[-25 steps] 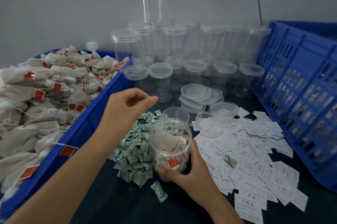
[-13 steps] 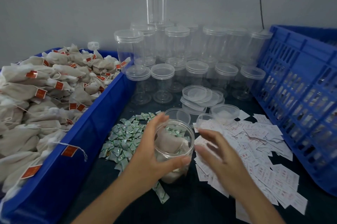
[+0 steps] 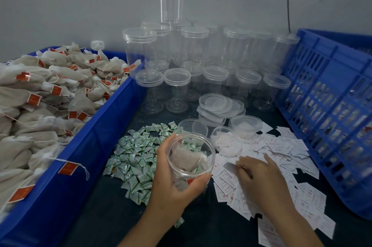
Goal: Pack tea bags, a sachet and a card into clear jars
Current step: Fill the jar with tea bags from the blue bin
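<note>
My left hand (image 3: 173, 188) grips an open clear jar (image 3: 190, 156) near the table's front; it holds several beige tea bags with red tags. To its right, my right hand (image 3: 259, 182) lies on the spread of white cards (image 3: 281, 152), and its fingertips pinch one card (image 3: 229, 166) beside the jar. Green-and-white sachets (image 3: 138, 158) form a heap just left of the jar. More tea bags (image 3: 44, 93) fill the blue bin on the left.
Lidded empty clear jars (image 3: 215, 77) stand stacked against the wall, one tall open jar on top. Loose lids (image 3: 217, 105) lie behind the cards. The blue bin's wall (image 3: 96, 142) borders the left, and a slotted blue crate (image 3: 330, 109) borders the right.
My left hand came over from the tea bag bin and took the jar. My right hand let go of the jar, moved right onto the cards and picked up the edge of one.
</note>
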The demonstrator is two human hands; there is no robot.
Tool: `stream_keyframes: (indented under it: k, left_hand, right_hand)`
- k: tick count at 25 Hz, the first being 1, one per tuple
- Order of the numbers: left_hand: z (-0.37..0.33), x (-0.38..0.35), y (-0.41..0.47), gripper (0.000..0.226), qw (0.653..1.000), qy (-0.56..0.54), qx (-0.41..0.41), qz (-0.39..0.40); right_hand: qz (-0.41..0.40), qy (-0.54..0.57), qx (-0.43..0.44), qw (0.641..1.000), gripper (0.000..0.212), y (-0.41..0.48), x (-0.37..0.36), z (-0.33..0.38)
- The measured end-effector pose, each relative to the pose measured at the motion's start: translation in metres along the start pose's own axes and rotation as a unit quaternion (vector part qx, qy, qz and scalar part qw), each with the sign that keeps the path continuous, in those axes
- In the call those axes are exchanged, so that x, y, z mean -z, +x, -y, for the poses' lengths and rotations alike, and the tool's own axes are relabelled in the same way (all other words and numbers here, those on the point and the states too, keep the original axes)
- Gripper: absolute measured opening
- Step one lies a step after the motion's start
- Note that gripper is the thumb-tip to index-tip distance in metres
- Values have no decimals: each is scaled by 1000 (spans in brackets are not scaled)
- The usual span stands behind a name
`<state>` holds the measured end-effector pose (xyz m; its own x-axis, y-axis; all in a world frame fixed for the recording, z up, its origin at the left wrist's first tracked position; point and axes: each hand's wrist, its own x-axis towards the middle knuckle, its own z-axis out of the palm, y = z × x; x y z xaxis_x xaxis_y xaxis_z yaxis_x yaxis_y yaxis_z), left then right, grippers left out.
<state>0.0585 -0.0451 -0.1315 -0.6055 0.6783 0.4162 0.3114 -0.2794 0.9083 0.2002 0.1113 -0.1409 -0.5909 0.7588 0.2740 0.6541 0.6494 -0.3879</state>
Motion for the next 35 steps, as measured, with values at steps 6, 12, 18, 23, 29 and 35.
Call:
stream_keyframes:
  k: [6,12,18,23,29,35]
  left_hand:
    - [3,0,0,81,1000,-2,-7,1]
    - [4,-1,0,80,1000,-18,-2,-6]
    - [4,-2,0,82,1000,-11,-2,-18]
    - [3,-3,1,80,999,-40,13,-14]
    - [2,-2,0,81,999,-42,15,0]
    - [1,5,-1,91,999,-22,20,13]
  right_hand:
    - [42,-6,31,999,36,3,10,9]
    - [148,37,52,987,18,-5,23,7]
    - [41,318,53,946,16,-1,69,57]
    - [106,295,198,929,10,18,82,100]
    - [212,76,186,956,21,37,62,114]
    - [97,115,144,978,50,40,77,113]
